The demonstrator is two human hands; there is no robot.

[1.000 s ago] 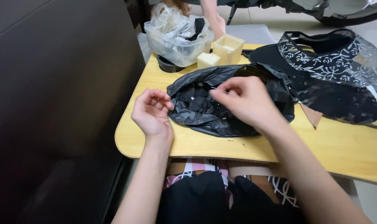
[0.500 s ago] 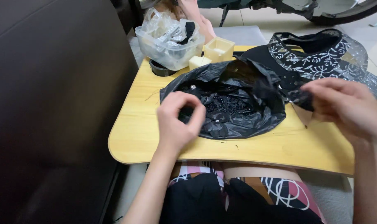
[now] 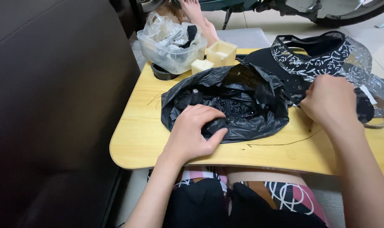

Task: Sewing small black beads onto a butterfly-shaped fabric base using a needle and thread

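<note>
Left hand (image 3: 192, 135) presses fingers together on the near edge of the crumpled black plastic bag (image 3: 225, 105), pinning it open mid-way across the pale wooden lap table (image 3: 132, 143). Right hand (image 3: 331, 103), right of the bag, clamps fingers on black lace-patterned fabric (image 3: 323, 55).

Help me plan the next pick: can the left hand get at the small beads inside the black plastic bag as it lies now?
Probably yes. The left hand already rests on the black plastic bag, whose mouth lies open upward, with the beads exposed just beyond its fingertips.
</note>
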